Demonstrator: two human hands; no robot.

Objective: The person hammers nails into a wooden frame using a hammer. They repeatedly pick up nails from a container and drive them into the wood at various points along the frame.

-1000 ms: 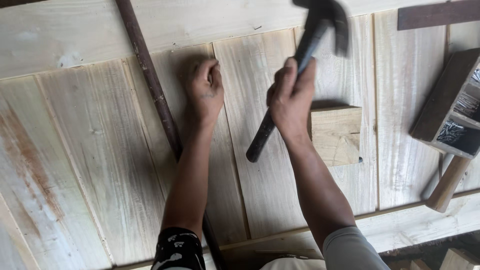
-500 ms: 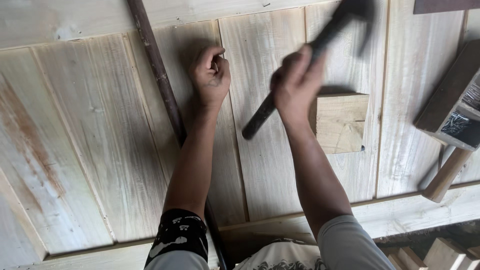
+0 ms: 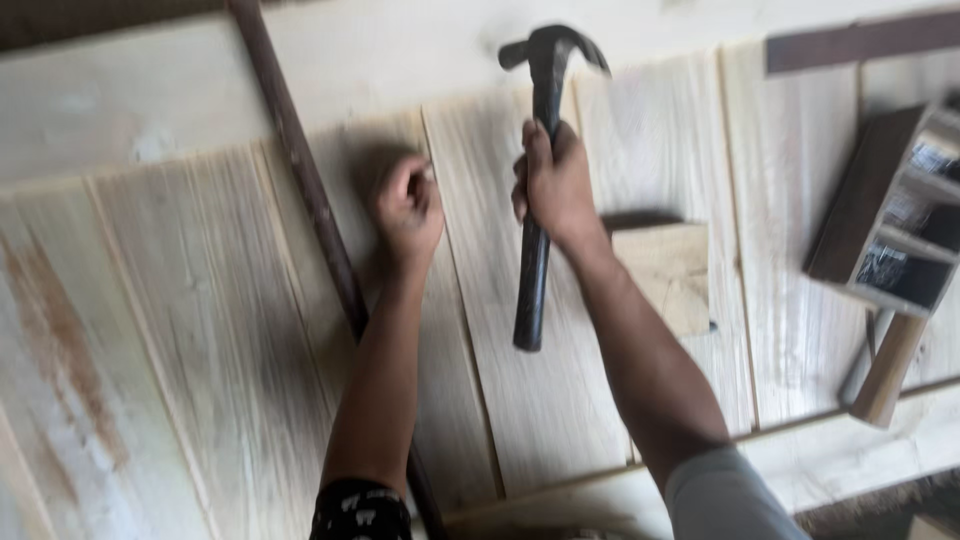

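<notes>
Pale wooden planks (image 3: 200,330) span the view, where the left hand (image 3: 408,208) pinches something too small to make out against a board while the right hand (image 3: 553,185), clenched around a raised hammer (image 3: 535,180), risks striking those fingers if its swing strays.

Dark claw hammer (image 3: 538,150), upright, head up, above pale planks (image 3: 560,400).

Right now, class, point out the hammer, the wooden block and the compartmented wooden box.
hammer (image 3: 532,290), head view, on its dark handle below the fist.
wooden block (image 3: 668,275), head view, on its pale top face.
compartmented wooden box (image 3: 850,200), head view, on its dark outer wall.
</notes>
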